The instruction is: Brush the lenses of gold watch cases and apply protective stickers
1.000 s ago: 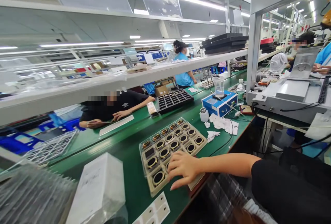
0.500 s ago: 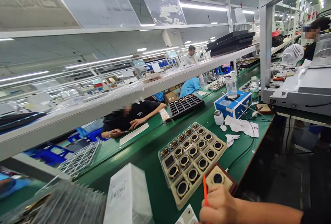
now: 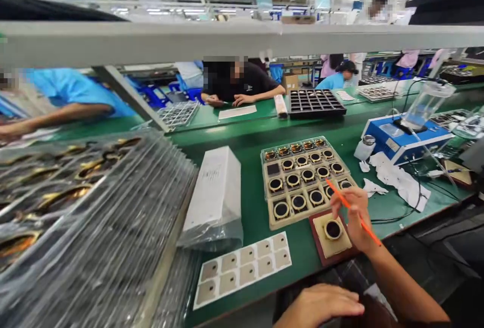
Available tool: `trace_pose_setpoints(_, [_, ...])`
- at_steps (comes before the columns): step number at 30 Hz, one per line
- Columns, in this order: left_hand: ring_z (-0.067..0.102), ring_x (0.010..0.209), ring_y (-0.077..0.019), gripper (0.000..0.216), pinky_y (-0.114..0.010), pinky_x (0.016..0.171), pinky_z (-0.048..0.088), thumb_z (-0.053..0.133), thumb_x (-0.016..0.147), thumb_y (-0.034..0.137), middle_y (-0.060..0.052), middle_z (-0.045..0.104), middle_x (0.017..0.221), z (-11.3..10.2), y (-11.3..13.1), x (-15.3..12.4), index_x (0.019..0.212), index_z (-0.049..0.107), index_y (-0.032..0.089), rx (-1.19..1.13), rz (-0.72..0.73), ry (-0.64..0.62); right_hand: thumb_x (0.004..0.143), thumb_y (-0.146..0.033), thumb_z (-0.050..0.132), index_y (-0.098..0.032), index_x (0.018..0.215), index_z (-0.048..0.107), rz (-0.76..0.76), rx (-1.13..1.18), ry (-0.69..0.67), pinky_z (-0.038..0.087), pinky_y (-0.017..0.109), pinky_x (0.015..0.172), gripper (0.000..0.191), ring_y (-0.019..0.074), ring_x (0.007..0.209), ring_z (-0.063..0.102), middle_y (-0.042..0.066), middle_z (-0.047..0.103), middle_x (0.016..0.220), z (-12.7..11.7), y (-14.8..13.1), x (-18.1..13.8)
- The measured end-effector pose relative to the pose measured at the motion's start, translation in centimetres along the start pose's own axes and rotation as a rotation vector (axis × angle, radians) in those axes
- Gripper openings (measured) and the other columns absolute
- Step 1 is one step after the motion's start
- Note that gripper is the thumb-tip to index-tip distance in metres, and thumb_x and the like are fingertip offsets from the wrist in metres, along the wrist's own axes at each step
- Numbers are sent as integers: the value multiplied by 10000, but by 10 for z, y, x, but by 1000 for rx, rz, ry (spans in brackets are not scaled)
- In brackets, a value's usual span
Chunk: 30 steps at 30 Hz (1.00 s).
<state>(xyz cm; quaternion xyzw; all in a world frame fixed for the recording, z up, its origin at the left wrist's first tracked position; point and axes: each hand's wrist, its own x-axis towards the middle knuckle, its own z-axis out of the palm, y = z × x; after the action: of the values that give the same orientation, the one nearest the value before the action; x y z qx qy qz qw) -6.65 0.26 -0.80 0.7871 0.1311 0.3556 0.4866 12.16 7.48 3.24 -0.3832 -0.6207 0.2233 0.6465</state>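
My right hand [image 3: 353, 217] grips a thin orange stick [image 3: 340, 195], and its fingertips hang close to a round gold-rimmed watch case [image 3: 333, 228] with a dark face. That case sits on a cream pad with a brown base [image 3: 321, 252]. Low in the view, my left hand [image 3: 321, 305] is held at the table's front edge, fingers stretched out, with nothing visible in it. Behind the pad lies a clear tray [image 3: 270, 219] filled with rows of similar watch cases; one compartment holds only a dark square.
Left of the pad lie a sheet of grey stickers [image 3: 242, 270], a white box in plastic [image 3: 212, 192] and a tall stack of clear trays [image 3: 162, 247]. A blue machine [image 3: 410, 141], a small bottle [image 3: 365, 147] and crumpled tissue [image 3: 401, 184] stand right. A co-worker [image 3: 242, 83] sits opposite.
The view has levelled and swung left and down. My left hand has come into sight. The orange stick, upright before in my right hand, now slants across it.
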Motion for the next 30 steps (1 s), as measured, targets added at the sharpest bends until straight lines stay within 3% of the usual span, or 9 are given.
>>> trace_pose_setpoints(2, [714, 1001, -201, 276, -296, 888, 557, 552, 985, 323, -81, 764, 1039, 4, -7, 5, 1238, 633, 245, 38, 87, 80, 1008, -495, 480, -268, 1161, 533, 50, -97, -40, 514, 264, 598, 279, 119, 583, 607, -16, 640, 824, -23, 11, 3])
trace_pose_setpoints(5, [699, 881, -165, 205, -261, 814, 548, 573, 944, 132, -63, 749, 940, 2, -8, 11, 1112, 659, 215, 260, 10, 397, 1009, -426, 505, -230, 1069, 631, 110, -260, -125, 511, 253, 605, 241, 123, 588, 611, -9, 642, 752, -45, 18, 7])
trace_pose_setpoints(8, [683, 818, -150, 235, -253, 762, 549, 538, 922, 35, -52, 727, 877, -4, -6, 13, 1056, 658, 187, 469, 29, 627, 1016, -514, 429, -195, 907, 653, 161, -291, -128, 470, 249, 512, 404, 128, 509, 568, 1, 619, 635, -50, 22, 5])
trace_pose_setpoints(11, [681, 842, -157, 254, -282, 810, 554, 560, 897, 6, -57, 719, 891, -11, -9, 13, 1068, 654, 168, 675, 38, 751, 1010, -583, 377, -202, 778, 589, 260, -248, -73, 415, 241, 434, 494, 127, 427, 512, -26, 525, 500, -42, 27, -1])
trace_pose_setpoints(14, [679, 827, -155, 242, -287, 804, 560, 563, 896, 6, -53, 716, 874, -13, -17, 12, 1061, 653, 158, 760, 25, 764, 1011, -594, 360, -212, 758, 550, 330, -177, -93, 405, 236, 418, 497, 125, 396, 493, -47, 477, 454, -33, 33, -9])
trace_pose_setpoints(20, [661, 801, -167, 255, -302, 778, 556, 572, 879, -11, -71, 718, 867, -10, -24, 10, 1078, 650, 129, 929, 76, 668, 1014, -607, 319, -216, 742, 542, 306, -253, -166, 430, 250, 460, 527, 135, 412, 521, -34, 499, 461, -24, 33, -11])
trace_pose_setpoints(30, [666, 778, -164, 260, -302, 749, 565, 579, 876, -24, -69, 712, 834, -11, -22, 8, 1076, 653, 125, 927, 92, 680, 1039, -547, 264, -224, 754, 537, 233, -389, -259, 414, 266, 494, 510, 149, 450, 517, -25, 491, 498, -25, 28, -7])
